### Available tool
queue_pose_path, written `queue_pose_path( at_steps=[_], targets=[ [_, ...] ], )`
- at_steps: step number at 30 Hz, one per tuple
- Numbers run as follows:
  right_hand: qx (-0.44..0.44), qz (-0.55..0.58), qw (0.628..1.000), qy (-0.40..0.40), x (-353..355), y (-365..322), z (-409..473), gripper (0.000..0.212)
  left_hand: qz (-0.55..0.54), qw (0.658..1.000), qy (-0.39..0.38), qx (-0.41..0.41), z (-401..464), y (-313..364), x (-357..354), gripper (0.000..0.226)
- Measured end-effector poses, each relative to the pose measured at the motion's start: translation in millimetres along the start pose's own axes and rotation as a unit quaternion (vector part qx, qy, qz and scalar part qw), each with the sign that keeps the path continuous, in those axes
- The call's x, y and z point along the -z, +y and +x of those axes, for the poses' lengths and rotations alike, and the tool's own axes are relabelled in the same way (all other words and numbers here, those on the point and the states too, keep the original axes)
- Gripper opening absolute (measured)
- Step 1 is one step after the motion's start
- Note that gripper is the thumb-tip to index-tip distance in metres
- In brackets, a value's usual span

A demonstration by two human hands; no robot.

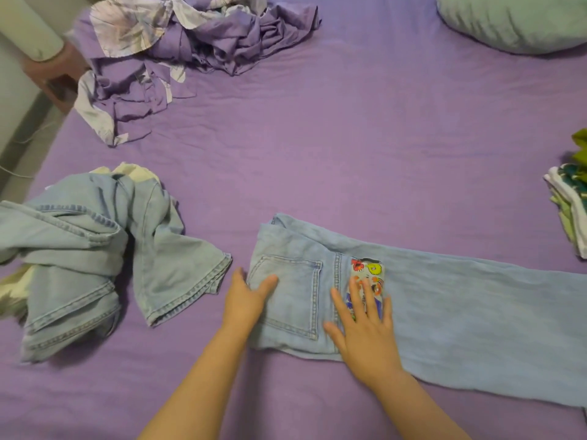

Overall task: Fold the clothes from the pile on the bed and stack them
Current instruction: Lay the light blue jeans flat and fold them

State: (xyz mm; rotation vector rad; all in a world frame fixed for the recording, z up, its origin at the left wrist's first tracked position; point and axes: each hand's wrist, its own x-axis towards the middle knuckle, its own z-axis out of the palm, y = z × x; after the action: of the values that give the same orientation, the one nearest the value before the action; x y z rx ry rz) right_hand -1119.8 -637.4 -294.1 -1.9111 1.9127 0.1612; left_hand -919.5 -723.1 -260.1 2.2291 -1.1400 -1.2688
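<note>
From the head camera, looking down on the purple bed sheet [349, 147], a pair of light blue jeans [460, 312] lies flat at about five o'clock, folded lengthwise, waistband toward the middle and legs running off to the right edge. The left hand [246, 296] lies on the waistband end beside the back pocket [289, 293], fingers straight and together, pressing flat. The right hand [365, 325] is spread wide, palm down, its fingers over a colourful cartoon patch [370, 271] just right of the pocket. At nine o'clock sits a crumpled heap of denim [95, 255] with some pale cloth under it. At eleven o'clock a rumpled purple and floral bedcover [178, 55] is bunched. At one o'clock is a pale green pillow [514, 20]. At three o'clock, against the edge, a small stack of folded clothes [568, 204] in green and white.
</note>
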Motion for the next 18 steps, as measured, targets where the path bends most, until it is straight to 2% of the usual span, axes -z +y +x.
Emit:
queue_pose_path(
  at_steps=[2, 4, 5, 7, 8, 9, 11, 15, 18],
  targets=[
    [-0.011, 0.028, 0.999, 0.03, 9, -8, -4, 0.075, -0.055, 0.997, -0.056, 0.006, -13, 17, 8, 0.045],
    [-0.009, 0.14, 0.987, 0.073, 31, -21, -11, 0.072, -0.078, 0.992, -0.088, -0.039, -33, 37, 12, 0.034],
    [-0.002, 0.23, 0.969, 0.09, 46, -31, -15, 0.068, -0.1, 0.988, -0.103, -0.064, -46, 48, 12, 0.032],
    [0.023, 0.421, 0.901, 0.099, 79, -49, -23, 0.061, -0.179, 0.967, -0.165, -0.076, -71, 69, 6, 0.037],
    [0.027, 0.484, 0.869, 0.096, 96, -53, -29, 0.06, -0.225, 0.95, -0.209, -0.058, -84, 78, 1, 0.046],
    [0.026, 0.51, 0.853, 0.104, 111, -53, -34, 0.061, -0.264, 0.931, -0.249, -0.042, -97, 86, -3, 0.054],
    [0.017, 0.486, 0.861, 0.147, 135, -40, -43, 0.064, -0.31, 0.899, -0.305, -0.041, -117, 98, -13, 0.063],
    [-0.012, 0.37, 0.911, 0.184, 163, 18, -61, 0.067, -0.308, 0.866, -0.391, -0.05, -152, 120, -48, 0.071],
    [-0.03, 0.37, 0.907, 0.199, 176, 67, -77, 0.063, -0.282, 0.855, -0.43, -0.06, -175, 137, -82, 0.071]
  ],
)
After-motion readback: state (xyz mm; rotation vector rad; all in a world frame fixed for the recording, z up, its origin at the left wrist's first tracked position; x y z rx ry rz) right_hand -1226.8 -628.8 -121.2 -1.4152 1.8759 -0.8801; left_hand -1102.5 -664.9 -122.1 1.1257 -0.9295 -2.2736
